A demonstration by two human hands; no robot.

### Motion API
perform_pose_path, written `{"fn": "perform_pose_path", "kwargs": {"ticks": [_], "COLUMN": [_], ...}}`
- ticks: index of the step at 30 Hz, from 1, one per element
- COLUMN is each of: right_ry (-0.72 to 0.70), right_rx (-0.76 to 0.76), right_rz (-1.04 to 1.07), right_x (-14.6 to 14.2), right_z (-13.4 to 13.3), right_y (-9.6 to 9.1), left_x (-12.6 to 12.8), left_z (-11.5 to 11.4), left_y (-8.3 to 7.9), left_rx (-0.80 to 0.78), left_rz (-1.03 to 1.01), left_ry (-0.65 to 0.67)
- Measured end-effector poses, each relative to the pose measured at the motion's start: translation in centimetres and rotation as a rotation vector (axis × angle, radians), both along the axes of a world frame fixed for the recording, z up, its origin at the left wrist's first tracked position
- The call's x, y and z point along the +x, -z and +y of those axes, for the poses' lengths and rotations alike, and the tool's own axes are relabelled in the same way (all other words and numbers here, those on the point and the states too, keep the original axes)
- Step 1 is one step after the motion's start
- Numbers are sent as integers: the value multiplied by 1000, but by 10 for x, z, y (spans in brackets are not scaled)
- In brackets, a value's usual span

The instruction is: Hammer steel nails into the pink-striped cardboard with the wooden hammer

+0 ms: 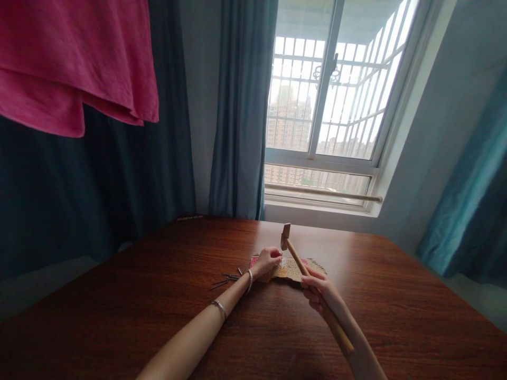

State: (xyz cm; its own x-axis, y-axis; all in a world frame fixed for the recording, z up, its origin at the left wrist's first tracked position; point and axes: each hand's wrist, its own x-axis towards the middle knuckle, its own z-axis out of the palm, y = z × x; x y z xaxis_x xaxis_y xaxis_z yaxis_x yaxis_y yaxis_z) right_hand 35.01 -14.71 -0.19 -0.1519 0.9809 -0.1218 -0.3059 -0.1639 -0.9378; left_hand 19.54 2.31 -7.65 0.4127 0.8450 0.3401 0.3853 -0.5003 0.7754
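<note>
The right hand [319,290] grips the hammer [296,257] mid-handle, likely for control, while the left hand [266,262] seemingly pinches a thin rod [281,257], perhaps steadying it over the speckled sheet [292,271].

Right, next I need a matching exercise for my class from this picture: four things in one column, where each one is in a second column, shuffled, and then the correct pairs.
Things
1. Hammer
2. Dotted sheet
3. Thin dark rods
4. Pink cloth

Places
A. Lying on the table, to the left of the left hand
B. Hanging at the upper left of the view
C. Lying on the table, by the left hand's fingertips
D. Held by its handle in the right hand

Pairs: 1-D, 2-C, 3-A, 4-B
</note>
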Motion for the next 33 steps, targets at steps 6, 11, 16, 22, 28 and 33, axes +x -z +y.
{"fn": "perform_pose_path", "kwargs": {"ticks": [6,11,16,22,28,33], "right_ry": [-20,-30,-32,-29,-29,-27], "right_rx": [-15,-7,9,1,1,-3], "right_rz": [-21,-26,1,-29,-33,-9], "right_x": [0,0,-1,1,0,0], "right_z": [1,1,1,1,0,1], "right_y": [1,3,1,2,1,1], "left_x": [0,1,0,0,0,0], "left_z": [1,4,4,1,3,3], "left_y": [2,6,5,2,5,5], "left_rx": [-2,8,17,7,11,20], "left_rz": [-29,-19,-27,-15,-8,-8], "left_ry": [28,11,26,26,15,15]}}
